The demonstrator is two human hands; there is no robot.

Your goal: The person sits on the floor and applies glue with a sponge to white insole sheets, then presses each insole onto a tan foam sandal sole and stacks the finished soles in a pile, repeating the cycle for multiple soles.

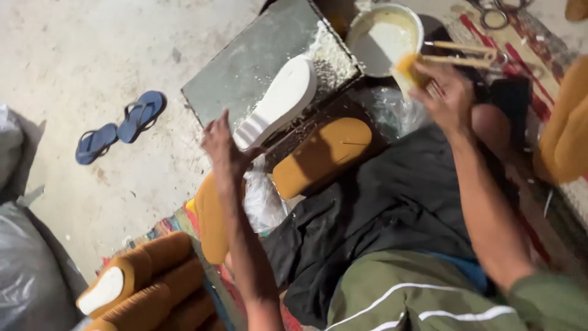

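My left hand (223, 144) grips the heel end of a white shoe sole (278, 100), which lies tilted on a grey slab (245, 67). My right hand (444, 92) holds a glue-smeared brush (409, 70) beside a metal pot of pale glue (383, 37). A mustard-yellow sole (321, 156) rests on my lap next to a black cloth (380, 208). Another yellow sole (211, 224) lies below my left arm.
Several stacked yellow-brown soles (144, 285) sit at the lower left on a patterned mat. A pair of blue flip-flops (119, 125) lies on the concrete floor. Scissors (493, 15) and sticks (459, 52) lie near the pot. Grey plastic bags (24, 270) fill the left edge.
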